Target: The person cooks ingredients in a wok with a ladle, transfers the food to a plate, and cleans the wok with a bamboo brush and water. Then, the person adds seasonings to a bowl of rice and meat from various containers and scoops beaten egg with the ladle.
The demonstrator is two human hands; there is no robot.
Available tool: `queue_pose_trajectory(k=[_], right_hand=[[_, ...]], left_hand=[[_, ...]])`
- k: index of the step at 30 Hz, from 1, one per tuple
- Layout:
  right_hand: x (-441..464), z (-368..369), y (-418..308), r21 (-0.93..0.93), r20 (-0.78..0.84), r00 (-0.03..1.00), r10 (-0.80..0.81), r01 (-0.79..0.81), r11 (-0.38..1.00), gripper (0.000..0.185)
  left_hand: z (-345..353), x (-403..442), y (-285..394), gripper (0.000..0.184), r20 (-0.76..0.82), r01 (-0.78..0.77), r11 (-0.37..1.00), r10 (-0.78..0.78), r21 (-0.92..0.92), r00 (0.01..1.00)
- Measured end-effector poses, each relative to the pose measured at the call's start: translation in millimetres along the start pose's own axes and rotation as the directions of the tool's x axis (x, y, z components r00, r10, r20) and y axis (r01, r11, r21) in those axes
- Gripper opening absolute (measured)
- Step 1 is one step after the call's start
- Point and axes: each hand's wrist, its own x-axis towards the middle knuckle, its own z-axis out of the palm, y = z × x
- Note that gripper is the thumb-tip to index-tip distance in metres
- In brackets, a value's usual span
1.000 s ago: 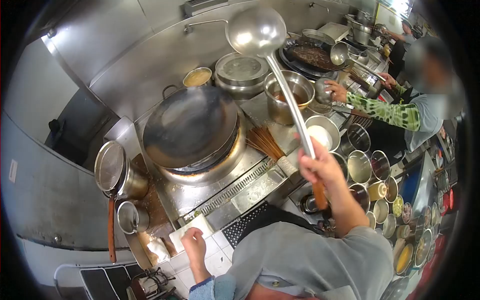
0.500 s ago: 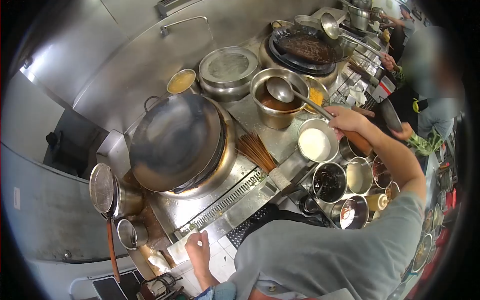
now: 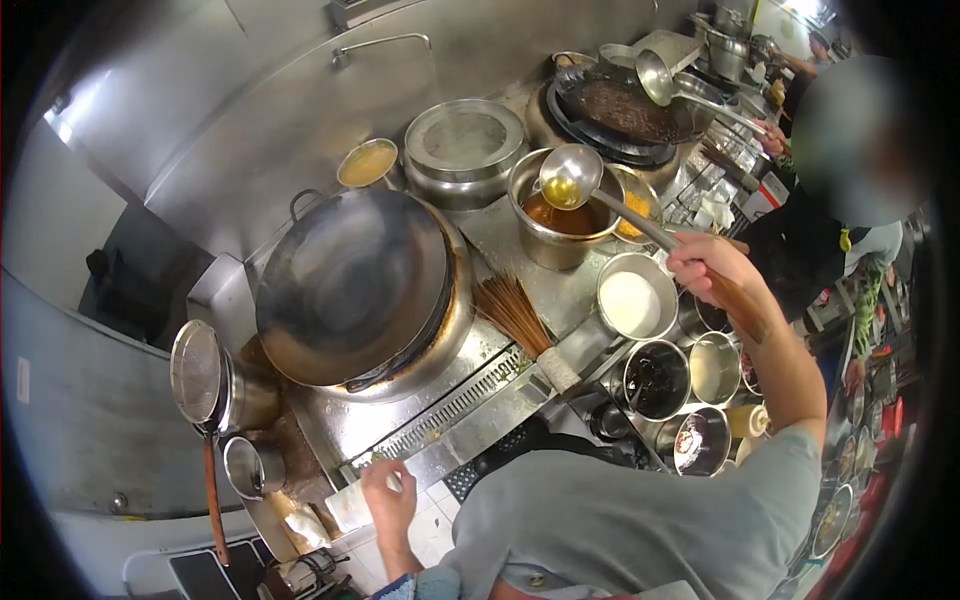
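Note:
My right hand point(image 3: 715, 268) is closed around the wooden handle of a long ladle point(image 3: 572, 180). The ladle's bowl is tilted over a steel pot of brown liquid point(image 3: 562, 250), with some yellow, oily liquid in it. Low in the view, my left hand point(image 3: 388, 495) is closed at the counter's front edge. Pale material shows between its fingers, beside a white folded cloth point(image 3: 348, 508). A large dark wok point(image 3: 352, 285) sits on the burner ahead of me, nothing visible in it. A bamboo brush point(image 3: 515, 315) lies right of the wok.
A pot of white liquid point(image 3: 632, 300) and several sauce containers stand at right. Behind are a lidded pot point(image 3: 465, 150) and a yellow-liquid container point(image 3: 367, 165). A strainer point(image 3: 195, 370) rests at left. A co-worker's hand point(image 3: 772, 140) holds another ladle over a second wok point(image 3: 625, 105).
The ladle's bowl has risen from low in the brown-liquid pot to above it, tipping toward me, with yellow liquid now showing. The co-worker's dark pan has left view. My left hand stays put.

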Motion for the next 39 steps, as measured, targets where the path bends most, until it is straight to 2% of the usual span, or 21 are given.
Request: queue_pose_trajectory(k=[1,3,5,7,9,12,13,15,17,19,21,23,24,27,29,31,34,35,37,38,39], right_hand=[[-7.8,7.4,-0.9,0.011,-0.004,1.000,-0.026,0.026,1.000,0.010],[-20.9,12.4,-2.3,0.082,0.037,0.998,-0.044,0.041,0.996,0.008],[-44.3,36.8,-8.8,0.087,0.073,0.996,-0.052,0.045,0.995,0.011],[-59.6,63.9,-6.5,0.061,0.121,0.991,-0.063,0.056,0.997,0.016],[-62.9,89.0,2.8,0.040,0.179,0.983,-0.039,0.032,0.999,0.021],[-53.4,124.4,21.8,0.062,0.289,0.957,0.034,-0.055,0.997,0.027],[-45.8,139.1,28.0,0.017,0.299,0.952,0.066,-0.074,0.997,0.027],[-10.1,157.0,49.8,0.074,0.483,0.869,0.107,-0.163,0.984,0.026],[44.0,179.6,76.3,0.014,0.636,0.760,0.132,-0.182,0.983,0.024],[97.1,215.7,103.4,0.099,0.743,0.655,0.138,-0.311,0.945,0.019],[119.8,258.6,134.6,0.236,0.537,0.844,0.008,-0.159,0.959,0.012],[150.2,281.3,155.3,0.033,0.525,0.846,-0.089,0.084,0.996,0.015],[166.3,280.6,166.7,-0.124,0.471,0.868,-0.156,0.241,0.963,0.030],[145.7,246.3,165.4,-0.471,0.377,0.881,-0.285,0.447,0.760,0.047],[101.2,217.1,153.3,-0.654,0.304,0.914,-0.268,0.404,0.640,0.058],[81.1,184.1,158.3,-0.690,0.289,0.912,-0.290,0.408,0.597,0.065],[86.4,166.2,156.4,-0.496,0.362,0.915,-0.178,0.351,0.794,0.068],[87.6,168.9,159.8,-0.547,0.360,0.910,-0.204,0.383,0.744,0.068],[94.4,183.2,163.1,-0.638,0.364,0.893,-0.265,0.446,0.628,0.067],[99.6,179.0,165.5,-0.610,0.401,0.857,-0.323,0.513,0.604,0.068],[98.3,177.8,163.9,-0.557,0.400,0.855,-0.330,0.513,0.653,0.069]], left_hand=[[-5.0,7.4,2.6,0.003,-0.032,-0.045,0.998,0.046,0.039,0.998],[-12.4,15.1,-11.1,0.006,0.036,-0.065,0.996,0.063,0.053,0.997],[-20.6,28.6,-11.8,0.009,0.185,-0.012,0.994,-0.009,0.112,0.983],[-20.8,37.7,8.6,0.018,0.055,0.003,0.999,0.000,-0.051,0.998],[-16.1,38.7,7.6,0.031,-0.002,-0.058,0.994,0.059,-0.090,0.998],[-12.6,33.6,1.5,0.033,0.049,-0.144,0.977,0.154,-0.155,0.987],[-7.8,28.3,-0.7,0.032,0.054,-0.163,0.973,0.174,-0.164,0.983],[-4.9,18.0,0.4,0.030,0.065,-0.178,0.965,0.194,-0.193,0.979],[-5.5,7.1,5.5,0.028,0.075,-0.168,0.959,0.190,-0.229,0.979],[-7.3,-5.4,6.9,0.025,0.104,-0.109,0.962,0.138,-0.251,0.985],[-6.0,-14.8,4.4,0.023,0.098,-0.092,0.965,0.119,-0.245,0.988],[-10.4,-24.7,3.5,0.020,0.075,-0.067,0.980,0.082,-0.187,0.994],[-13.8,-29.7,3.1,0.020,0.062,-0.037,0.984,0.048,-0.177,0.997],[-23.2,-42.4,-5.4,0.016,0.008,0.072,0.983,-0.072,-0.169,0.997],[-31.0,-51.2,-12.1,0.015,-0.018,0.153,0.974,-0.158,-0.167,0.987],[-35.6,-57.9,-14.6,0.016,-0.032,0.237,0.959,-0.245,-0.157,0.969],[-34.6,-51.2,-2.9,0.013,0.014,0.256,0.955,-0.257,-0.148,0.966],[-34.5,-49.0,2.8,0.013,0.036,0.265,0.954,-0.263,-0.143,0.964],[-30.1,-41.2,19.7,0.015,0.112,0.210,0.966,-0.195,-0.149,0.974],[-27.8,-40.1,25.9,0.016,0.143,0.173,0.972,-0.151,-0.161,0.978],[-26.2,-39.7,30.4,0.017,0.174,0.135,0.976,-0.105,-0.174,0.979]])
